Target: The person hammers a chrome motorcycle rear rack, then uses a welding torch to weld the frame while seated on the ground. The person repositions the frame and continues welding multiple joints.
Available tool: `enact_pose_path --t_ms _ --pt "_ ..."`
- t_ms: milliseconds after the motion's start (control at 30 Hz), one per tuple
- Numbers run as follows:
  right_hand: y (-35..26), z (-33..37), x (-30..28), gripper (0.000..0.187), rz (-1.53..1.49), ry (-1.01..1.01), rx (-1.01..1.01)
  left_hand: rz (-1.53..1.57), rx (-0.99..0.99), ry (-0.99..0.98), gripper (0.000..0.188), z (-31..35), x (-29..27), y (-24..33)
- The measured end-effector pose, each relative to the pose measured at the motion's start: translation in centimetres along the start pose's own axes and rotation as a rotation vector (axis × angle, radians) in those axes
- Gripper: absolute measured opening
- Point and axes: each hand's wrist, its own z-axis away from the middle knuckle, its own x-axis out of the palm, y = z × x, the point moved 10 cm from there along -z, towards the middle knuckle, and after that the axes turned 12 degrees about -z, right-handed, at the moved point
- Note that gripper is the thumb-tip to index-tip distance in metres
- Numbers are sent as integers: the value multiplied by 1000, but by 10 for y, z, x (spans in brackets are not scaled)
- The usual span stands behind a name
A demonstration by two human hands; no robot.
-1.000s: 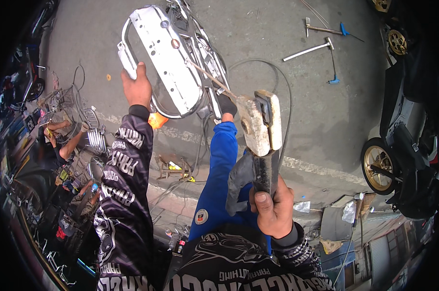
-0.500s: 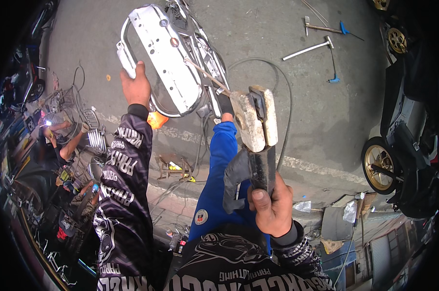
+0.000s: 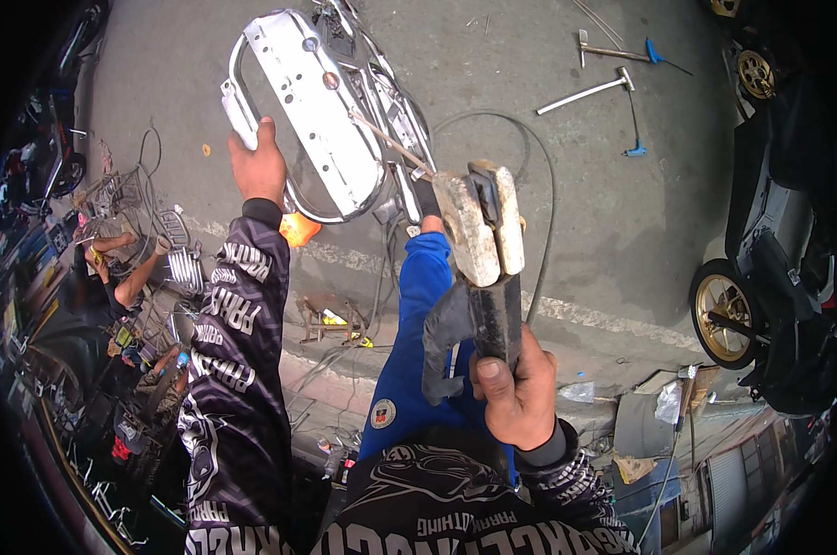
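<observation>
My left hand [image 3: 258,162] is wrapped round the outer tube of a silver metal frame [image 3: 236,109]. A long white metal plate [image 3: 321,125] with several holes is part of this frame. My right hand [image 3: 518,398] grips the black handle of a welding electrode holder [image 3: 479,222] with worn, whitish jaws. From the jaws a thin welding rod [image 3: 395,146] reaches up and left, its far end at the plate's right edge. Whether the tip touches the plate, I cannot tell. A dark flap hangs from the holder beside my blue trouser leg [image 3: 418,314].
Two hammers, one brown-handled [image 3: 617,53] and one silver [image 3: 585,94], lie on the concrete at the upper right. A black cable [image 3: 550,176] loops over the ground. A motorcycle [image 3: 779,250] stands at right. Another person's leg [image 3: 141,268] and metal coils [image 3: 185,268] are at left.
My right hand's electrode holder has shifted slightly left. The bright light near the other person at left is gone. My left hand stays on the frame.
</observation>
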Motion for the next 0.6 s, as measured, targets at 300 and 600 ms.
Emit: enact_pose_path --t_ms 300,600 --pt "-1 -2 1 34 -4 7 -18 -12 -15 7 72 2 -3 1" --pt "1 -2 2 31 -1 -3 -7 -28 -7 16 73 -2 -1 -4"
